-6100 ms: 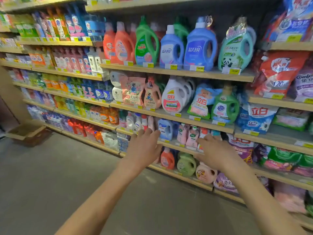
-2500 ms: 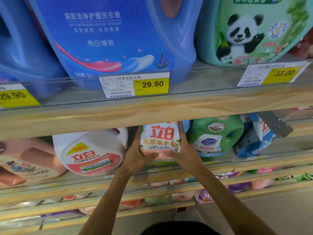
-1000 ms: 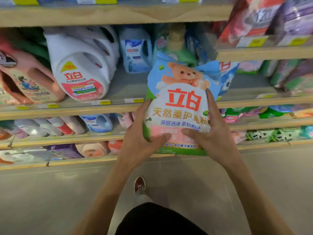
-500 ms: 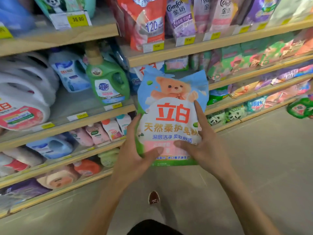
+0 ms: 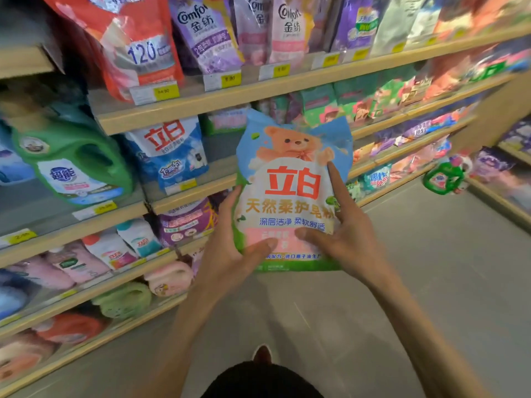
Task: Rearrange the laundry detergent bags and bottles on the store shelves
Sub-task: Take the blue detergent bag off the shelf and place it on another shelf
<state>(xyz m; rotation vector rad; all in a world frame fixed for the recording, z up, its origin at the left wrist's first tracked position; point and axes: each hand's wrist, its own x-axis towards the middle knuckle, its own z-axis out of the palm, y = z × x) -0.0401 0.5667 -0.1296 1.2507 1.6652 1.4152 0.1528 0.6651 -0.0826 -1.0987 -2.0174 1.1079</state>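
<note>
Slippage worries me most: the bag [image 5: 290, 196] is a soft pouch held only by its lower half, so its top could fold toward me, or it could slide down through the palms if either thumb eases. Steering it into the shelves at 12 o'clock brings a second risk, I judge. Its crumpled upper corners could catch the shelf edge [image 5: 201, 101] above, or nudge the blue bag [image 5: 172, 156] at 10 o'clock into the green bottle [image 5: 74, 165] nearer 9.

Both hands grasp the bag. The left hand [image 5: 230, 254] clasps it at its 8 o'clock, thumb pressed on the front and fingers hidden behind. The right hand [image 5: 347, 237] takes the 4 o'clock side, thumb on the front, index finger stretched up along the right edge. The bag stands upright between them, print facing me, in the air before the shelves and above the floor [image 5: 431, 282], touching no shelf as far as I can tell.
</note>
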